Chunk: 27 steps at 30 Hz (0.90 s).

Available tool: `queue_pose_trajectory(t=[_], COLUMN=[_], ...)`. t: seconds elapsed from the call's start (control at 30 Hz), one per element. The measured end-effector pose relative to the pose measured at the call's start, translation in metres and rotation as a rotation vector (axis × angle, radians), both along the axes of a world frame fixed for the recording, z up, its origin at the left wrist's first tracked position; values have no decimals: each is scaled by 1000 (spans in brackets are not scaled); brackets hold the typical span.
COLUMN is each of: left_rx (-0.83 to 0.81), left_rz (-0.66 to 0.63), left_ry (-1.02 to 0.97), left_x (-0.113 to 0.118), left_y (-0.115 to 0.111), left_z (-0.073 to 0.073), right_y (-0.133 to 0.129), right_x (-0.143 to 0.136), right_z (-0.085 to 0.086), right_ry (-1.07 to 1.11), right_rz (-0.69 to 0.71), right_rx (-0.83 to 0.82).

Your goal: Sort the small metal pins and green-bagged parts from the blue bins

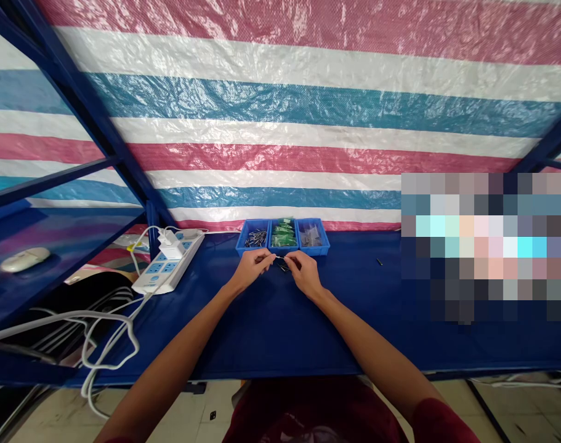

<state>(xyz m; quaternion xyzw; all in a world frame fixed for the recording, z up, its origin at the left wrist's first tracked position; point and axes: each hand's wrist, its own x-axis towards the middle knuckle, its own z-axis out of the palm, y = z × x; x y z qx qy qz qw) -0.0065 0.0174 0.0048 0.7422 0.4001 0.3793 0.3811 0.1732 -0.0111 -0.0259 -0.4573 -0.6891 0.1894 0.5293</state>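
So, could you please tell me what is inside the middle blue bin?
The middle bin holds a heap of green pieces, too small to identify. They cover its floor, so anything beneath them cannot be seen.

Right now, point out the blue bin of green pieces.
In the head view, the blue bin of green pieces sits near centre on the blue table, between two other blue bins, just beyond the left hand and right hand.
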Motion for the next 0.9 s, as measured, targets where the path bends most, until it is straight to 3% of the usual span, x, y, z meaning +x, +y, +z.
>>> queue_pose_trajectory(t=[0.27, 0.5, 0.67, 0.8, 0.9], left_rx=[-79, -157, -255, -253, -113], left_rz=[2, 371, 427, 392, 347], left_ry=[-115, -481, -616, -569, -324], left_x=[2, -1, -6, -6, -4], left_y=[2, 9, 15, 14, 11], left_z=[4, 4, 4, 6, 4], right_y=[-2, -4, -2, 2, 4], right_x=[0, 0, 1, 1, 1], right_z=[2, 4, 1, -4, -6], right_ry=[12, 21, 5, -92, -244], right_rz=[22, 19, -8, -30, -62], right_rx=[-33, -75, -68, -52, -106])
